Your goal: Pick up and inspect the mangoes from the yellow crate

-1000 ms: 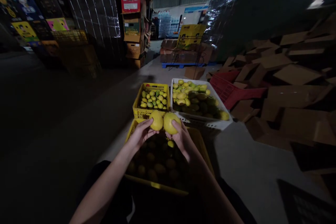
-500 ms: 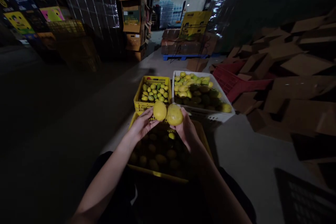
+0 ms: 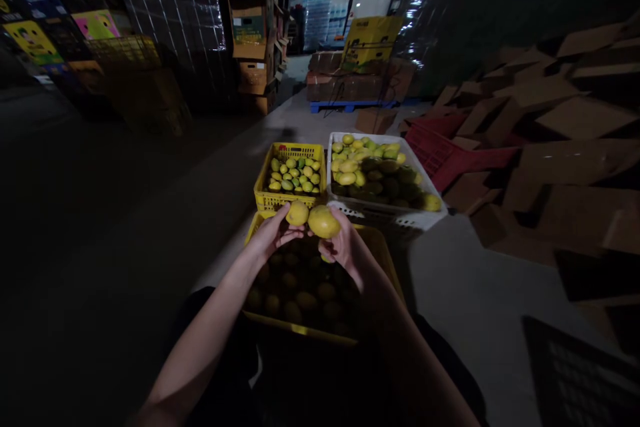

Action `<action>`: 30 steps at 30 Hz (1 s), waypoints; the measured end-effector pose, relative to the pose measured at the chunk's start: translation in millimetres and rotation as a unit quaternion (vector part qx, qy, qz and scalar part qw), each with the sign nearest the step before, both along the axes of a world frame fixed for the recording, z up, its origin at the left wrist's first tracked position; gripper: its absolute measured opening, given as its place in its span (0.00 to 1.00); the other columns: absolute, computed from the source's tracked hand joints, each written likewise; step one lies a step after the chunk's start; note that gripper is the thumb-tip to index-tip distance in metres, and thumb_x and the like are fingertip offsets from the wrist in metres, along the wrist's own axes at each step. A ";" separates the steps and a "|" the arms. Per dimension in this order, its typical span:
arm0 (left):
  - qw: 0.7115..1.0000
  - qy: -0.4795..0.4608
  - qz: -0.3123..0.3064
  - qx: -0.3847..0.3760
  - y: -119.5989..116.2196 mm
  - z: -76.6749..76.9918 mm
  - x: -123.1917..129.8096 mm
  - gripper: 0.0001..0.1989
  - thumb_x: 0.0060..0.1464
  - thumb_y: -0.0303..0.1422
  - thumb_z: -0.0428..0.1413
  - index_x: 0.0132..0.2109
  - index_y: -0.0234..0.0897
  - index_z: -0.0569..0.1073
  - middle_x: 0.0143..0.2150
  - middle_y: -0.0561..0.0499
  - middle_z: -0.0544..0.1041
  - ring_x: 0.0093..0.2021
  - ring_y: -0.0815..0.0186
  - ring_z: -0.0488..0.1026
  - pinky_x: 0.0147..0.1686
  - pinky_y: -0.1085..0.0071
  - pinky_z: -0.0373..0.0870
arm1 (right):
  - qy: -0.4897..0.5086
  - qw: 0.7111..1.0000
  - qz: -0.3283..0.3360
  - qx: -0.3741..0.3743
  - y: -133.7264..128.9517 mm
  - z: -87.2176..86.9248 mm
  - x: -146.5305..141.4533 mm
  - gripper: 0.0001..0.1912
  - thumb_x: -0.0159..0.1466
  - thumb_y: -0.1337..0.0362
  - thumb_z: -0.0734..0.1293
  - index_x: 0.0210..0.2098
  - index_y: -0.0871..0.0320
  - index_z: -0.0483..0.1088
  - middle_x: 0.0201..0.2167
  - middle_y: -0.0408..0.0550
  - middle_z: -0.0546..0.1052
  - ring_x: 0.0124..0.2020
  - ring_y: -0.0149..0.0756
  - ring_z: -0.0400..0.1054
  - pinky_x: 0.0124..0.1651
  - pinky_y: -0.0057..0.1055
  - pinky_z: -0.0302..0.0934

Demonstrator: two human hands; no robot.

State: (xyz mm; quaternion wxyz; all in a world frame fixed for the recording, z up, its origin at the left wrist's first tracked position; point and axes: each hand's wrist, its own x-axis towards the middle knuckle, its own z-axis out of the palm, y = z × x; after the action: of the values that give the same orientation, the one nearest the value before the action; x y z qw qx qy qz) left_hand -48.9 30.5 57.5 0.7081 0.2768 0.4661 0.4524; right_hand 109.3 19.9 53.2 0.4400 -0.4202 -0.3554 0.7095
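Rounded yellow fruit [image 3: 298, 213] in the left hand [image 3: 273, 235], oval yellow fruit [image 3: 324, 222] in the right hand [image 3: 345, 240], so that's 2 pieces up in the air, 1 per hand. They're side by side and super close; honestly can't tell if the skins touch.

Left fingers are gripping the rounded fruit, thumb at its upper left and the rest reaching underneath. Right hand has the oval fruit, thumb up at its top right edge and the other fingers curled in below. Can't make out how firm either grip is.

Both pieces are above the big yellow plastic crate [image 3: 300, 329] right in front of the person, over its far half. There's a load of dim, roundish fruit [image 3: 306, 301] in there, mostly in shadow, so no clue on the exact colour.

Just behind that is a smaller yellow plastic crate [image 3: 290, 202] with slotted walls and a bunch of yellow and green fruit [image 3: 295, 173]. Next to it on the right is a white plastic crate [image 3: 427, 221] heaped with more yellow-green fruit [image 3: 347, 167], front part shaded. Further right, a red plastic crate [image 3: 435, 153] is tilted against a messy pile of brown cardboard boxes [image 3: 565, 167].
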 end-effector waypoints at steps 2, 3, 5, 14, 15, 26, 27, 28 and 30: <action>1.000 0.005 0.002 -0.002 1.8 -3.3 -0.6 0.19 0.60 0.42 0.52 0.38 0.27 0.76 0.25 0.45 0.78 0.25 0.70 0.75 0.29 0.79 0.75 | -0.006 1.000 0.012 -0.006 3.1 -4.4 0.5 0.26 0.60 0.39 0.55 0.32 0.58 0.64 0.17 0.42 0.70 0.07 0.25 0.52 0.12 0.24 0.37; 1.000 0.008 0.004 -0.002 2.4 -4.5 -0.9 0.19 0.60 0.42 0.52 0.37 0.28 0.77 0.25 0.45 0.78 0.25 0.70 0.75 0.30 0.78 0.75 | -0.007 1.000 0.016 -0.010 4.6 -6.4 0.8 0.28 0.60 0.38 0.54 0.33 0.58 0.65 0.16 0.43 0.70 0.07 0.25 0.52 0.11 0.24 0.37; 1.000 0.014 0.006 0.000 3.1 -5.9 -1.4 0.19 0.59 0.43 0.53 0.37 0.28 0.77 0.25 0.45 0.78 0.25 0.69 0.75 0.31 0.76 0.75 | -0.007 1.000 0.020 -0.018 6.8 -9.4 1.7 0.30 0.60 0.37 0.53 0.33 0.58 0.65 0.15 0.43 0.70 0.07 0.26 0.53 0.11 0.24 0.38; 0.984 0.105 -0.003 0.144 -5.0 -7.5 2.1 0.19 0.48 0.40 0.63 0.44 0.33 0.75 0.39 0.45 0.79 0.36 0.65 0.75 0.43 0.68 0.72 | -0.022 0.998 -0.043 0.042 0.8 -8.7 0.1 0.21 0.53 0.46 0.69 0.32 0.56 0.67 0.22 0.43 0.73 0.17 0.26 0.60 0.17 0.24 0.52; 0.975 0.132 0.005 0.180 -5.9 -8.3 2.6 0.20 0.46 0.40 0.64 0.44 0.33 0.75 0.41 0.45 0.79 0.38 0.63 0.75 0.44 0.67 0.72 | -0.043 0.994 -0.070 0.065 -0.3 -8.9 -0.8 0.20 0.50 0.48 0.72 0.33 0.56 0.67 0.24 0.43 0.73 0.20 0.28 0.63 0.20 0.25 0.56; 0.854 0.279 0.080 0.431 3.5 -18.8 -11.3 0.27 0.39 0.38 0.68 0.48 0.41 0.74 0.49 0.45 0.73 0.52 0.58 0.69 0.54 0.60 0.66 | -0.181 0.898 -0.184 0.356 5.0 -18.6 1.7 0.34 0.43 0.60 0.77 0.47 0.52 0.63 0.47 0.50 0.71 0.45 0.40 0.70 0.46 0.38 0.68; 0.861 0.261 0.076 0.429 3.3 -17.7 -11.9 0.27 0.39 0.38 0.68 0.49 0.41 0.74 0.49 0.45 0.73 0.52 0.58 0.69 0.53 0.61 0.66 | -0.173 0.903 -0.176 0.352 4.4 -17.6 2.4 0.34 0.43 0.61 0.77 0.48 0.52 0.63 0.48 0.50 0.71 0.45 0.40 0.70 0.46 0.38 0.68; 0.871 0.238 0.076 0.423 2.9 -16.0 -12.4 0.27 0.39 0.38 0.68 0.49 0.41 0.73 0.49 0.46 0.72 0.52 0.58 0.69 0.53 0.62 0.67 | -0.157 0.911 -0.172 0.339 3.7 -16.5 3.1 0.35 0.43 0.61 0.77 0.48 0.52 0.63 0.48 0.49 0.72 0.45 0.40 0.70 0.47 0.39 0.68; 0.895 0.192 0.081 0.395 1.3 -11.3 -13.7 0.28 0.38 0.37 0.69 0.48 0.40 0.72 0.47 0.47 0.73 0.49 0.60 0.71 0.51 0.63 0.68 | -0.114 0.931 -0.173 0.300 2.1 -14.1 4.3 0.34 0.41 0.62 0.78 0.46 0.51 0.64 0.47 0.47 0.73 0.44 0.40 0.71 0.47 0.39 0.69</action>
State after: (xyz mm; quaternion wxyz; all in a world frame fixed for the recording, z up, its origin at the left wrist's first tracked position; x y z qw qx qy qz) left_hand -62.6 31.8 46.2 0.3985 0.5763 0.3965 0.5932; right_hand 113.7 22.1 39.1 0.6175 -0.4019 -0.5217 0.4301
